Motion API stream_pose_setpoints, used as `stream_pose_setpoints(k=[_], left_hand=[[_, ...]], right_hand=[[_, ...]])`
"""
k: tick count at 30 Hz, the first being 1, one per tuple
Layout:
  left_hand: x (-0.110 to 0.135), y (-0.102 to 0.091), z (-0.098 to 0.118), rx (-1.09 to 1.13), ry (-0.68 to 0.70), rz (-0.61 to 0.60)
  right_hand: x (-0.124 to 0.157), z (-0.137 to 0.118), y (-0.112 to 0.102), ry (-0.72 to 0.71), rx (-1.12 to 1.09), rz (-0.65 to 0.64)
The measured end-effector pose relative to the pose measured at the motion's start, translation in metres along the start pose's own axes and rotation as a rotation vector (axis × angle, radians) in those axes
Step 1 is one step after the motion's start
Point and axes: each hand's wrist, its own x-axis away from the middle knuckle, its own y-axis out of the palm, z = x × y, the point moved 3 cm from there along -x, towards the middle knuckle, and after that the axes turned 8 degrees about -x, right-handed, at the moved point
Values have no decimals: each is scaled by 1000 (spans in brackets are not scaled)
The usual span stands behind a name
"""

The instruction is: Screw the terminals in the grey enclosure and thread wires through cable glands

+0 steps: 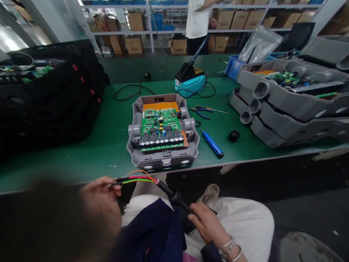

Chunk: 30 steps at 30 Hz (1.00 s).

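A thick black cable (165,189) spans my lap, with a wider black sleeve partway along it. Its stripped end fans into red, black, yellow-green and thin orange wires. My left hand (104,196) pinches the tips of these wires between thumb and fingers. Around the black jacket further down, my right hand (206,221) is wrapped, palm down. Just beyond the wires, on the bench, sits a grey plastic housing (166,162) with a green circuit board (162,125) inside it. Dark blur at the lower left hides part of my left arm.
Right of the housing lie a blue screwdriver-like tool (212,143), pliers (202,113) and a black ring (233,135). A soldering iron stand (189,82) is behind. Grey housings (290,106) are stacked right, black ones (39,103) left. A person (200,16) stands beyond the green bench (110,140).
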Motion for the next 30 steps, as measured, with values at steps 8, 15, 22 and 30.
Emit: stream_pose_setpoints(k=[8, 15, 22, 30], left_hand=[[26, -20, -7, -21, -67, 118], [35, 14, 4, 326, -534, -282], [32, 43, 25, 309, -364, -695], [29, 60, 38, 150, -291, -910]], right_hand=[[-7, -17, 9, -18, -23, -25], [-11, -26, 20, -19, -41, -59], [-14, -57, 0, -58, -238, -73], [-47, -133, -29, -228, -563, 93]])
